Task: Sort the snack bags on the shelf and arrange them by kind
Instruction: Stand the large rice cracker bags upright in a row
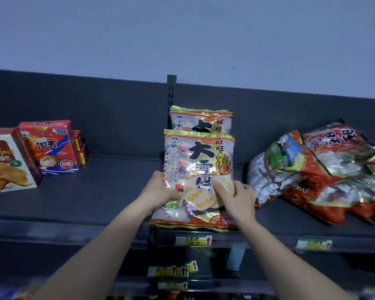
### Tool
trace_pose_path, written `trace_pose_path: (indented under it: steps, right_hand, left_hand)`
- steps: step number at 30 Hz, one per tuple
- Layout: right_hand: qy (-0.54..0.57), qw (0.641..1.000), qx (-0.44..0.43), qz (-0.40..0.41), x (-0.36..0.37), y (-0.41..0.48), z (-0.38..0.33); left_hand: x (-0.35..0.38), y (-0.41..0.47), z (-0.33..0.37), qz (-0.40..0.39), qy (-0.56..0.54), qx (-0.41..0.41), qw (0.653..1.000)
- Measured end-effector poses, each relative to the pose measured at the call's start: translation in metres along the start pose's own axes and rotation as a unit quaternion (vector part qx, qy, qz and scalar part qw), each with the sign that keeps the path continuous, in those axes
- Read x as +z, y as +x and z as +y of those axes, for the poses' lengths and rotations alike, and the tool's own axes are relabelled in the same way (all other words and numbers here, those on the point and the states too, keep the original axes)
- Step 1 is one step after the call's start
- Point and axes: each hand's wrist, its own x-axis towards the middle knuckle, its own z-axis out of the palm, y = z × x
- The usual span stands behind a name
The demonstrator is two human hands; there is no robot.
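Head view: both hands hold one gold-and-red snack bag (pixel 200 169) at the middle of the dark shelf (pixel 95 191), near its front edge.
Left hand (pixel 160 189): thumb on the bag's face, fingers tucked behind its left edge, grasping it.
Right hand (pixel 238 195): thumb pressed on the face, fingers wrapped round the right edge.
Behind: a matching bag (pixel 201 121) stands upright, its lower half hidden.
Right: a slumped pile of red bags (pixel 323 169) (cut off by the frame).
Left: a red box (pixel 50 146) beside a croissant box (pixel 7 163), partly cropped.
Unclear: whether more bags lie beneath the held one.
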Motion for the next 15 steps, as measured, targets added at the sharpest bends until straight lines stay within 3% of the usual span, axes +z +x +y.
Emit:
trace_pose_path:
  steps: [3, 6, 11, 15]
  right_hand:
    - [0.165, 0.978, 0.077, -0.098, -0.005, 0.008, 0.002]
    - [0.202, 0.964, 0.118, -0.128, -0.007, 0.015, 0.005]
    - [0.288, 0.949, 0.009, -0.125, -0.01, 0.023, 0.009]
    - [0.228, 0.964, -0.096, -0.099, -0.009, 0.041, 0.005]
  left_hand:
    - [0.0, 0.01, 0.005, -0.058, -0.05, -0.049, 0.996]
    - [0.003, 0.016, 0.004, -0.076, -0.124, -0.054, 0.988]
    - [0.013, 0.013, 0.01, 0.014, -0.131, 0.063, 0.989]
    - [0.014, 0.02, 0.012, 0.056, -0.098, 0.137, 0.984]
